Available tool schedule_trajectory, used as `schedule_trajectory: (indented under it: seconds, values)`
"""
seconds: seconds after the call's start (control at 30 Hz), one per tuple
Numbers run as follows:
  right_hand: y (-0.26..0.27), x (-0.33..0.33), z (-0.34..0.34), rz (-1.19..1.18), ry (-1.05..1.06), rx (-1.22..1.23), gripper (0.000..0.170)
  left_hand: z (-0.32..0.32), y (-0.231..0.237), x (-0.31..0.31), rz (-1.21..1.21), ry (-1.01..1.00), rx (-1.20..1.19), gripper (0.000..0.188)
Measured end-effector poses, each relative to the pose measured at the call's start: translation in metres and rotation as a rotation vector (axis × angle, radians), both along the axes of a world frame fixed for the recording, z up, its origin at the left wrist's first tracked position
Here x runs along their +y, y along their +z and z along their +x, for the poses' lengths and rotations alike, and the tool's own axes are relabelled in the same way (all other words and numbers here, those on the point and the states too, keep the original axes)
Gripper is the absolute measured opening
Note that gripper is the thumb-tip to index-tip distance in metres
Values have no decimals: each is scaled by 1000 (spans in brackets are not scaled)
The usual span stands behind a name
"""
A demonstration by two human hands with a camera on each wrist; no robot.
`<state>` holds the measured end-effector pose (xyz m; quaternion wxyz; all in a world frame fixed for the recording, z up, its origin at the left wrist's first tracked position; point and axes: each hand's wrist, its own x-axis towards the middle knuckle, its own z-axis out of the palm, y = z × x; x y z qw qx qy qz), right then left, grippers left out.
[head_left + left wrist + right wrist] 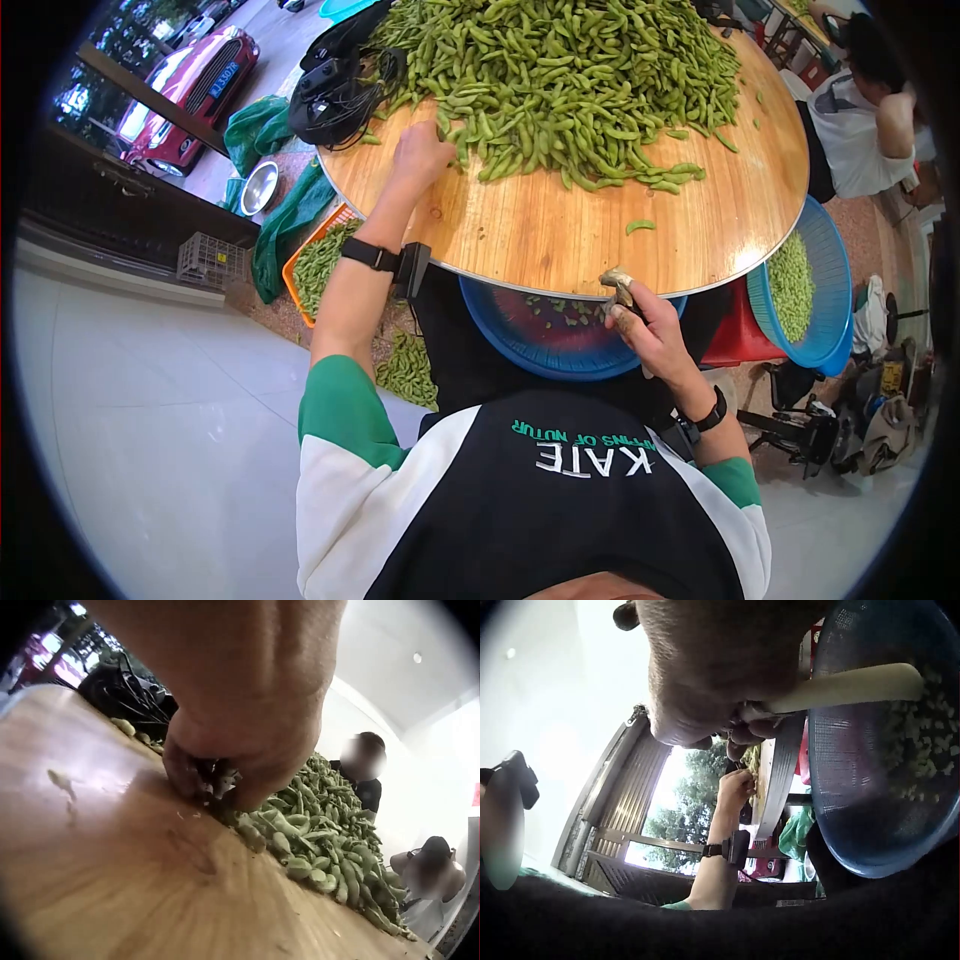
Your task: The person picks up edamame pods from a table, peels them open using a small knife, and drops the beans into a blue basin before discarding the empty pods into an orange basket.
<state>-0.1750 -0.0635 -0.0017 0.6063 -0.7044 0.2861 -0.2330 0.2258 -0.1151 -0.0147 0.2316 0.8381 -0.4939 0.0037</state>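
At the near left edge of a big heap of green edamame pods (pixel 560 90), my left hand (pixel 422 155) reaches down to the wooden tabletop. In the left wrist view its curled fingers pinch at a pod (pixel 247 831) on the edge of the heap. My right hand (pixel 652 335) is over the table's near edge, gripping a tool with a pale handle (pixel 855 686) that sticks out of the fist; its working end is hidden. Below it is a blue basin (pixel 520 350) with shelled beans. One loose pod (pixel 640 227) lies on the round table (pixel 540 235).
A black bag with cables (pixel 330 95) sits at the table's left. An orange basket of pods (pixel 325 262) stands on the floor beneath. At right are a blue basket of shelled beans (pixel 790 285), a red stool (pixel 740 330) and a seated person (pixel 860 130).
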Motion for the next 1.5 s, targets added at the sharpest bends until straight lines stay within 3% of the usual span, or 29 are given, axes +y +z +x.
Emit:
schedule_trajectory:
  seconds: [0.17,0.27,0.33,0.4,0.43,0.5,0.57,0.6,0.7,1.0,1.27,1.43,1.5]
  values:
    - [1,-2,-3,29,-25,-23,33,0,28,34,22,88,64,19]
    - [-4,-6,-11,20,-71,-23,34,47,11,75,-152,94,-201,15]
    - [-4,-6,-15,78,-89,-13,34,39,25,106,-160,124,-284,14]
    - [-4,-6,-14,70,-83,-14,34,25,42,123,-227,184,-712,18]
    - [0,-6,-11,134,-64,-48,34,20,45,123,-225,179,-712,18]
    - [5,-4,-1,199,-52,-80,34,-6,44,114,-496,-118,-196,16]
    - [10,-2,10,315,-46,-185,33,-83,60,103,-452,-231,730,12]
    - [11,-3,14,311,-63,-179,33,-103,52,98,-378,-374,942,13]
    - [15,-3,21,492,-32,-331,35,-170,42,94,-131,-561,1345,19]
    - [8,0,1,596,-12,-518,39,-219,32,88,-23,-536,1629,16]
    - [8,1,-2,708,29,-565,40,-220,24,91,-58,-586,1531,15]
    - [8,6,2,671,-115,-547,37,-224,16,90,-200,-658,1389,15]
    - [4,4,0,727,-86,-581,36,-222,14,86,-129,-607,1654,16]
